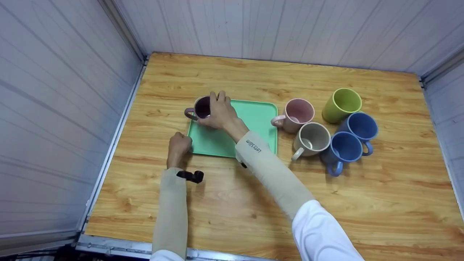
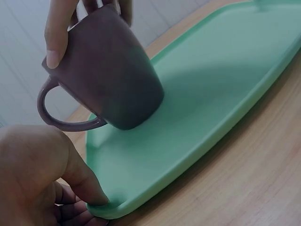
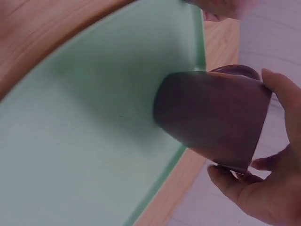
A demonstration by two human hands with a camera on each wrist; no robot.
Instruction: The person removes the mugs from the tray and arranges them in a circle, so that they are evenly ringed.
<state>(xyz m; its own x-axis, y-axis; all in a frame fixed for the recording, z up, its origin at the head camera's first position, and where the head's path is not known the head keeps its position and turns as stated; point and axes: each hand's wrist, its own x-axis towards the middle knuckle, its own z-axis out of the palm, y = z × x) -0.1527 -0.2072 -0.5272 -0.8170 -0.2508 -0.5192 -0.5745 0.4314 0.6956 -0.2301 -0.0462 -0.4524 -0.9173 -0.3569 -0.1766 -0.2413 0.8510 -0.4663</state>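
Observation:
Over the far left corner of a green tray (image 1: 256, 117), my right hand (image 1: 222, 113) grips a dark purple mug (image 2: 110, 70) by its rim. The thumb and fingers lie on opposite sides of the mouth in the right wrist view (image 3: 214, 115), and the handle points left. The mug's base is close over the tray. My left hand (image 1: 178, 146) pinches the tray's near left corner, thumb on the rim and curled fingers at its outer edge, as the left wrist view shows.
Right of the tray stand a pink mug (image 1: 299, 110), a greyish-white mug (image 1: 314, 136), a yellow-green mug (image 1: 342, 105) and two blue mugs (image 1: 346, 146), close together on the wooden table (image 1: 232, 195). White panel walls (image 1: 253, 29) enclose the back and sides.

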